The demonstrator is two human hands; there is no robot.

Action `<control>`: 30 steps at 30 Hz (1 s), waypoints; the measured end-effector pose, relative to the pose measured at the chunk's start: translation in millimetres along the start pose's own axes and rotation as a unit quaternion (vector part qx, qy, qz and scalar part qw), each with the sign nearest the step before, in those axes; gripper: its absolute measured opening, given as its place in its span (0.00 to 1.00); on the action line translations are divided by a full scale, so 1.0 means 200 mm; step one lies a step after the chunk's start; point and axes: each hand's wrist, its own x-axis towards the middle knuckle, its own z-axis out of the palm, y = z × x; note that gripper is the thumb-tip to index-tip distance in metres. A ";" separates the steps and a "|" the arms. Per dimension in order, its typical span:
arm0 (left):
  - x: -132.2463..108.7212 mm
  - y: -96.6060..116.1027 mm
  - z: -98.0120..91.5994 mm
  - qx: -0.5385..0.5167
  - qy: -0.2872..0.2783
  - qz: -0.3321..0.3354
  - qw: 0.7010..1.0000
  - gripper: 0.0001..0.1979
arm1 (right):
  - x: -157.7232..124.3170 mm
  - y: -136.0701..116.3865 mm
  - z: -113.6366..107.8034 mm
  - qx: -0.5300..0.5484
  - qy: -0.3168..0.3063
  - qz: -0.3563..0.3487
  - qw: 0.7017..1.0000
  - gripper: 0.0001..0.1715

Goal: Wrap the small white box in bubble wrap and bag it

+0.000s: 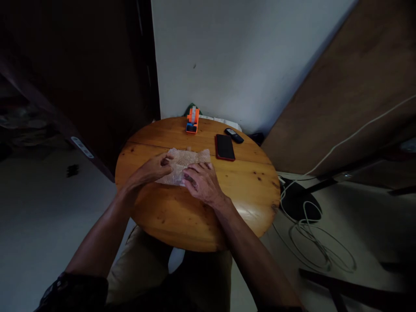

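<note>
Tabletop (250, 184) free right of bubble wrap (183, 158) — phone (225, 147) obstructs farther back.

This looks like a room in a home, probably a corner near a doorway, though a small office at home could look much the same. The worktop (247, 186) is a small, rounded table of varnished, knotty wood, set close to a plain pale wall (240, 56). A dark door (71, 65) with a metal lock plate (82, 147) on its edge stands to the left, and a brown wooden panel (338, 86) fills the right. A loose pale cable (308, 234) lies coiled on the smooth floor (39, 216), and a phone (225, 147) rests on the wood, both everyday household sights.
</note>
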 end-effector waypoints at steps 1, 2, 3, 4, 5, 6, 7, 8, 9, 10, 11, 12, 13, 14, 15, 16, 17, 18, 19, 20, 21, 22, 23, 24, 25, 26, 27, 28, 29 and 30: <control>-0.01 -0.01 -0.02 0.020 0.001 -0.009 1.000 0.24 | 0.00 0.00 0.00 -0.004 -0.003 -0.001 1.000 0.17; -0.01 -0.02 -0.02 0.039 0.004 -0.019 0.999 0.24 | 0.00 0.00 -0.01 -0.011 -0.008 -0.003 1.000 0.17; -0.01 -0.04 -0.02 0.059 0.010 -0.027 0.998 0.23 | 0.00 -0.01 -0.01 -0.018 -0.013 -0.005 1.000 0.18; -0.01 -0.05 -0.02 0.080 0.019 -0.033 0.996 0.22 | 0.00 -0.01 -0.01 -0.027 -0.018 -0.008 0.999 0.19; -0.01 -0.07 -0.01 0.101 0.029 -0.036 0.994 0.21 | 0.00 -0.02 -0.02 -0.037 -0.024 -0.011 0.999 0.19; 0.00 -0.08 0.01 0.121 0.037 -0.036 0.991 0.20 | 0.00 -0.02 -0.02 -0.047 -0.029 -0.014 0.998 0.20; 0.00 -0.10 0.03 0.140 0.043 -0.036 0.989 0.20 | 0.01 -0.03 -0.02 -0.056 -0.034 -0.017 0.998 0.20; 0.00 -0.11 0.04 0.156 0.045 -0.036 0.986 0.20 | 0.01 -0.03 -0.02 -0.064 -0.039 -0.019 0.997 0.20; -0.01 -0.12 0.05 0.170 0.046 -0.035 0.984 0.20 | 0.01 -0.03 -0.02 -0.069 -0.042 -0.020 0.997 0.20; -0.01 -0.12 0.06 0.185 0.049 -0.034 0.981 0.20 | 0.01 -0.04 -0.02 -0.073 -0.044 -0.020 0.996 0.20; -0.03 -0.11 0.06 0.201 0.056 -0.034 0.977 0.20 | 0.01 -0.04 -0.02 -0.076 -0.047 -0.020 0.996 0.20; -0.04 -0.10 0.06 0.219 0.063 -0.039 0.973 0.20 | 0.01 -0.05 -0.02 -0.079 -0.048 -0.018 0.996 0.20; -0.06 -0.09 0.05 0.236 0.067 -0.054 0.968 0.20 | 0.01 -0.05 -0.02 -0.083 -0.050 -0.016 0.995 0.20; -0.08 -0.07 0.04 0.250 0.069 -0.076 0.963 0.21 | 0.01 -0.05 -0.02 -0.086 -0.051 -0.016 0.995 0.20; -0.10 -0.05 0.02 0.260 0.067 -0.105 0.958 0.22 | 0.01 -0.05 -0.03 -0.090 -0.053 -0.016 0.994 0.19; -0.12 -0.03 0.01 0.263 0.062 -0.135 0.953 0.24 | 0.02 -0.06 -0.03 -0.093 -0.055 -0.016 0.994 0.19; -0.14 -0.01 0.00 0.263 0.059 -0.159 0.950 0.25 | 0.02 -0.06 -0.03 -0.096 -0.057 -0.015 0.994 0.19; -0.15 0.01 -0.02 0.260 0.056 -0.176 0.948 0.26 | 0.02 -0.06 -0.03 -0.097 -0.058 -0.015 0.993 0.19; -0.16 0.02 -0.02 0.251 0.055 -0.187 0.948 0.26 | 0.02 -0.06 -0.03 -0.098 -0.059 -0.015 0.993 0.19; -0.17 0.03 -0.02 0.236 0.053 -0.194 0.951 0.26 | 0.02 -0.06 -0.03 -0.098 -0.059 -0.014 0.993 0.19; -0.17 0.03 -0.02 0.213 0.051 -0.201 0.955 0.26 | 0.02 -0.05 -0.03 -0.099 -0.060 -0.014 0.993 0.19; -0.17 0.02 -0.02 0.183 0.049 -0.206 0.960 0.26 | 0.02 -0.05 -0.03 -0.100 -0.061 -0.014 0.993 0.19; -0.17 0.01 -0.01 0.150 0.049 -0.211 0.965 0.26 | 0.02 -0.05 -0.02 -0.101 -0.062 -0.013 0.993 0.19; -0.17 0.00 0.01 0.119 0.053 -0.216 0.968 0.26 | 0.02 -0.05 -0.02 -0.102 -0.063 -0.013 0.993 0.18; -0.17 -0.02 0.02 0.088 0.062 -0.220 0.970 0.25 | 0.03 -0.05 -0.02 -0.102 -0.064 -0.012 0.993 0.18; -0.16 -0.03 0.03 0.056 0.070 -0.217 0.972 0.24 | 0.03 -0.05 -0.02 -0.103 -0.065 -0.012 0.992 0.18; -0.16 -0.04 0.05 0.019 0.078 -0.210 0.975 0.23 | 0.03 -0.05 -0.02 -0.104 -0.066 -0.011 0.992 0.18; -0.16 -0.05 0.06 -0.020 0.085 -0.202 0.976 0.21 | 0.03 -0.05 -0.02 -0.105 -0.068 -0.010 0.992 0.18; -0.17 -0.05 0.07 -0.062 0.089 -0.194 0.975 0.20 | 0.03 -0.05 -0.03 -0.106 -0.069 -0.010 0.992 0.18; -0.17 -0.04 0.08 -0.105 0.091 -0.189 0.972 0.18 | 0.03 -0.05 -0.03 -0.106 -0.070 -0.010 0.992 0.18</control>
